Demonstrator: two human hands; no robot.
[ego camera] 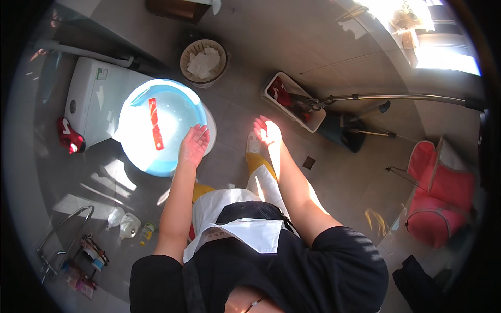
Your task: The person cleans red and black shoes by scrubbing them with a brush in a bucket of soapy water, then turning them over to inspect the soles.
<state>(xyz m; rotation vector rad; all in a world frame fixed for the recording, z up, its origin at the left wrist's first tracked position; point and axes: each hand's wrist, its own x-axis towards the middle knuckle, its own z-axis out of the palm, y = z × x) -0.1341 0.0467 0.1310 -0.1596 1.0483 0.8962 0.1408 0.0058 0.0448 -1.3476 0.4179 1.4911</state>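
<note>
Palm up, my left hand (195,146) is held over the near right rim of a light-blue plastic basin (184,98) and holds nothing. In the basin, which seems to contain water, lies a flat red strip (155,124) with writing on it. The basin stands on a white round support that shows at its right side. My right hand (267,130) is also palm up and holds nothing, above the floor near my white shoe (253,145). Its fingers are slightly curled, in bright sunlight.
A white appliance (105,94) stands left of the basin, with a red bottle (71,135) beside it. Beyond are a wastebasket (203,44) with paper and a white bin (319,125) beside a mop pole (399,97). Pink bags (442,195) are at right, bottles (129,226) at lower left.
</note>
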